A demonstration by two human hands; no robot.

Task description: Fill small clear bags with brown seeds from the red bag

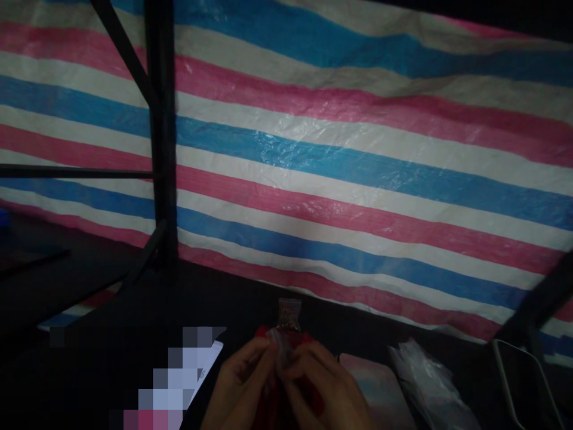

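Low in the middle of the head view, my left hand (pixel 244 379) and my right hand (pixel 326 377) come together. Their fingertips pinch a small clear plastic bag (pixel 280 351) between them; whether anything is inside it is too dark to tell. Just beyond the fingers lies another small clear bag (pixel 289 313) with dark brownish contents. A red object (pixel 262 330) shows under and between the hands, mostly hidden by them.
Right of the hands lie a pale, round-cornered flat item (pixel 378 388), a heap of clear plastic bags (pixel 432 382) and a phone-like framed object (pixel 528 388). A pale, partly blurred-out sheet (pixel 208 370) is at left. Behind stand a striped tarp (pixel 358 179) and dark frame posts (pixel 162 137).
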